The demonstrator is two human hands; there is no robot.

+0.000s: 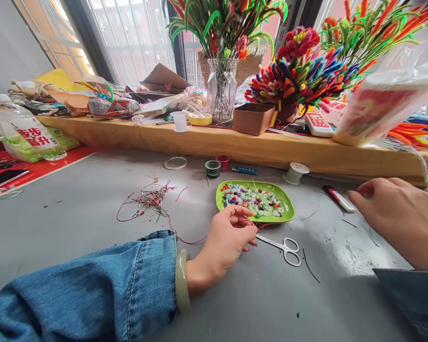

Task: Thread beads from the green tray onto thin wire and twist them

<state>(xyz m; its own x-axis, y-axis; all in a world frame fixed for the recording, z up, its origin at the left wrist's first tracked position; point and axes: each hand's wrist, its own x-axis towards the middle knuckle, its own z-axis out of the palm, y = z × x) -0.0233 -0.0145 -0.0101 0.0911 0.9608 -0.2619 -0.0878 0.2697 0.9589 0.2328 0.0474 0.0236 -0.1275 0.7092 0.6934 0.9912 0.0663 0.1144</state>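
On the grey bench (74, 228), just past centre, sits a green tray (288, 211) holding a loose layer of mixed coloured beads (251, 197). At 12 o'clock from the tray, on the raised shelf (235, 145), a clear glass vase (221, 88) holds green and red pipe-cleaner stems; at 1 o'clock a brown box (253, 118) stands beside a bunch of multicoloured pipe-cleaner flowers (296, 71). A small white cup (180, 121) stands at 11 o'clock; contents cannot be told. A dark spool (213, 168), a small red pot (222, 162) and a pale spool (296, 172) stand on the bench between tray and shelf.

Left hand (224, 244): resting on the bench at 7 o'clock from the tray, touching its near edge, wrist wearing a pale bangle (181, 280) and a denim sleeve (92, 289). Fingers (244, 221) are curled narrow, pinching a thin red thread (185, 240) that trails off toward 9 o'clock to a tangle of cuttings (150, 199). Scissors (285, 248) lie just beside this hand at 3 o'clock.

Right hand (395, 221): raised at 3 o'clock from the tray, back uppermost, fingers bent inward near a red-and-white tube (338, 198); whether it holds anything cannot be told.
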